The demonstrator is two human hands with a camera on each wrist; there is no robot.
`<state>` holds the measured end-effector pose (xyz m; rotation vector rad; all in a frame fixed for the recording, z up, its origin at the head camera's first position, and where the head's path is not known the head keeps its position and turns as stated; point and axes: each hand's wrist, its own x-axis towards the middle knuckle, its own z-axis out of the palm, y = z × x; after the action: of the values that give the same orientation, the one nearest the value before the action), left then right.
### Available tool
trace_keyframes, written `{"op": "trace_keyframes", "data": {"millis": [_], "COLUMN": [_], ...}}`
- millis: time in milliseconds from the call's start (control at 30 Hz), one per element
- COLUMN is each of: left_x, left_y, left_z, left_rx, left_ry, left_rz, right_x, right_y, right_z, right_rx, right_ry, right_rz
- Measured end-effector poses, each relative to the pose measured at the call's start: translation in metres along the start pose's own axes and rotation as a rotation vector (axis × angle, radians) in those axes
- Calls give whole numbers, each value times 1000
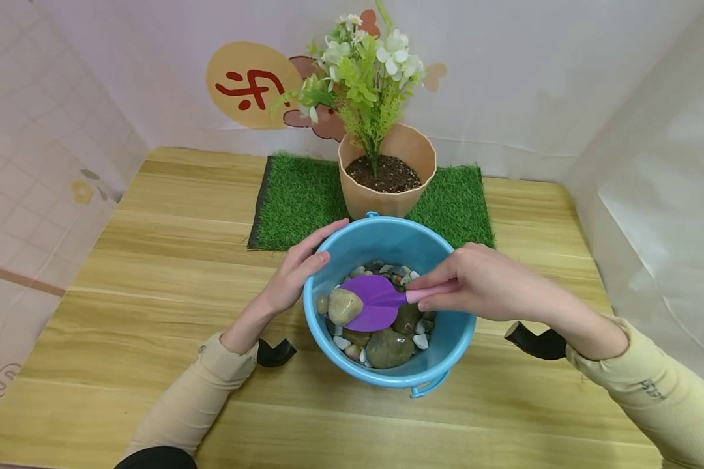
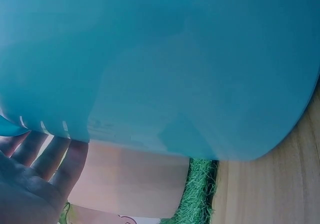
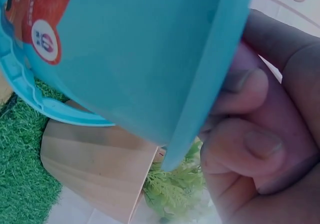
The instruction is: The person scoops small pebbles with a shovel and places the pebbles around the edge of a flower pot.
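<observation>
A light blue bucket stands on the wooden table with wet stones of mixed sizes at its bottom. My right hand grips the pink handle of a toy shovel over the bucket; in the right wrist view the fingers curl round that handle. The shovel's purple blade is inside the bucket, a large beige stone at its left end. My left hand rests against the bucket's left side, thumb at the rim. Its straight fingers touch the outer wall in the left wrist view.
Behind the bucket, a tan flowerpot with soil and a white-flowered plant stands on a green grass mat. The bucket's handle hangs down outside. White fabric walls enclose the table.
</observation>
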<state>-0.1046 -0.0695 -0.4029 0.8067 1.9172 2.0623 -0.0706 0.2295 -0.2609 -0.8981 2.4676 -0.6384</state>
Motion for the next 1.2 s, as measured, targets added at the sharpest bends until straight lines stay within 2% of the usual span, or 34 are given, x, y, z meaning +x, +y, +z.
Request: {"op": "trace_keyframes", "data": {"millis": [167,433,633,900,1067,1200], "left_x": [0,0,0,0,0,0], "left_y": [1,3,1,1,3,3], "left_z": [0,1,1,0,0,0], "left_rx": [-2,7,8,20,16,27], "left_ry": [-3,-3,4,4,1,5], "left_rz": [-1,2,3,2,11,13], "right_x": [1,-4,-7,-10,-17,-23], "right_y": [1,4,7,9,11,12], "right_z": [1,-2,-2,-3,-6,-14], "right_rx": [10,110,120,160,195,165], "right_ry": [9,34,28,42,82,122], "right_rz": [-6,7,25,0,-2,47]}}
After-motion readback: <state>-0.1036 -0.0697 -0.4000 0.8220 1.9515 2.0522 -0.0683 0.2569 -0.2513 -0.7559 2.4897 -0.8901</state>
